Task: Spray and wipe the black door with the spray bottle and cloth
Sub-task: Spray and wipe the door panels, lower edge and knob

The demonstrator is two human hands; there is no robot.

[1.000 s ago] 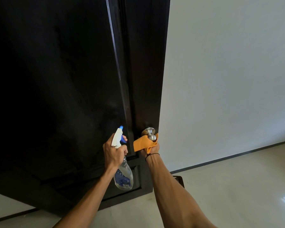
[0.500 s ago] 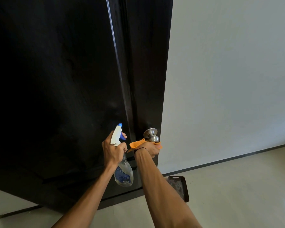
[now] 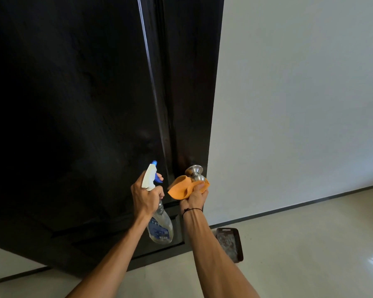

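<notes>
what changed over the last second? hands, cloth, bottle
The right hand rolled on the door knob: wrist turned over and back, orange cloth now bunched under the knob. The dark tray on the floor came into view. The left hand kept its grip on the spray bottle.

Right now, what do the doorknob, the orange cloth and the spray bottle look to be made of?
Doorknob: brushed metal, likely steel, with a dull silvery sheen.
Orange cloth: soft fabric, perhaps microfibre; matte, folding limply in the right hand.
Spray bottle: clear plastic body, see-through, with a white and blue plastic trigger head, gripped by the left hand.
</notes>
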